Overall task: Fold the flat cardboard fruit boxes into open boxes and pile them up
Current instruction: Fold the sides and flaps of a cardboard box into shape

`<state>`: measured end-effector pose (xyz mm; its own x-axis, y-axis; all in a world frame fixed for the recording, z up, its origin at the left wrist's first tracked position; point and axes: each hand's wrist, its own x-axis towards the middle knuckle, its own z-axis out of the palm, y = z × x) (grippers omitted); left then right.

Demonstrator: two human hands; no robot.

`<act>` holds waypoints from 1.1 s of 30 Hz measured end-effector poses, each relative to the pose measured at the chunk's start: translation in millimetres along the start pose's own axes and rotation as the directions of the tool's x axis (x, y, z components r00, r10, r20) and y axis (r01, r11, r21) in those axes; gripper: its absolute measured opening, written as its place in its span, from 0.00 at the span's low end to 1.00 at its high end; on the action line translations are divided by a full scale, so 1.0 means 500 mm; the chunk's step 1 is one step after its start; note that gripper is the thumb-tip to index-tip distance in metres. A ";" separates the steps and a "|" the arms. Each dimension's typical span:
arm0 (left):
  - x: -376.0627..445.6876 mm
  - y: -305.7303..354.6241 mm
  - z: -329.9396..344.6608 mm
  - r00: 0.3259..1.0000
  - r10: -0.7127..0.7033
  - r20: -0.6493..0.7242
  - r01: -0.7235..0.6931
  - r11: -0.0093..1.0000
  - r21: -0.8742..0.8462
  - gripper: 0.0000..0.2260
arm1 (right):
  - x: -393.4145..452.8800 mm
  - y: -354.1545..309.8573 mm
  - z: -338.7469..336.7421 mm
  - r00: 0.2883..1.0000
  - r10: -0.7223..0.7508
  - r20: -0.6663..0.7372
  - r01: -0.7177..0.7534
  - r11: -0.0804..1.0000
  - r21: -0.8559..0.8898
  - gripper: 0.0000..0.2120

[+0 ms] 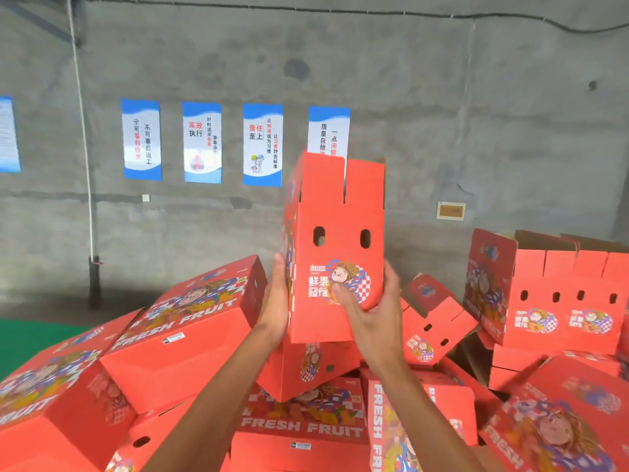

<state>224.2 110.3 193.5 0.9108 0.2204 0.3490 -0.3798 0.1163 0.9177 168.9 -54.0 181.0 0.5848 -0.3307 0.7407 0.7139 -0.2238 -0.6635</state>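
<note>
I hold the folded red box (335, 253) upright above the heap, top flaps standing, left hand (277, 298) flat on its side, right hand (371, 301) curled round its front; the pile of boxes (177, 335) already holds many, insides hidden; this one awaits piling

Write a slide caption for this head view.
Both hands hold a folded red fruit box upright above the pile of boxes.

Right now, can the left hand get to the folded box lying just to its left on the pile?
Probably yes. The folded box lies right beside the left hand with nothing between them, but that hand is pressed against the upright box and would have to let go first.
</note>
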 end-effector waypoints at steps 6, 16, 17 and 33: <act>0.064 -0.038 0.012 0.974 0.025 0.226 -0.026 1.000 0.001 0.33 | 0.034 0.145 0.069 0.995 0.061 0.083 -0.059 0.998 -0.025 0.37; 0.114 -0.156 -0.012 0.976 0.219 0.008 -0.219 0.974 0.048 0.28 | 0.007 0.304 0.121 0.924 0.140 0.356 -0.097 0.986 -0.136 0.28; 0.116 -0.164 -0.013 0.975 0.221 -0.025 -0.219 0.974 0.057 0.29 | 0.002 0.308 0.120 0.920 0.138 0.367 -0.089 0.985 -0.149 0.27; -0.121 -0.186 -0.051 0.821 0.551 0.149 -0.549 0.690 0.472 0.25 | -0.129 0.219 -0.048 0.938 0.231 0.257 -0.162 0.951 -0.263 0.29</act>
<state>200.3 110.7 82.2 0.5631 0.1004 0.8203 -0.6857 -0.4973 0.5315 200.3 -79.2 57.9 0.8128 -0.1268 0.5685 0.4824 -0.4006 -0.7790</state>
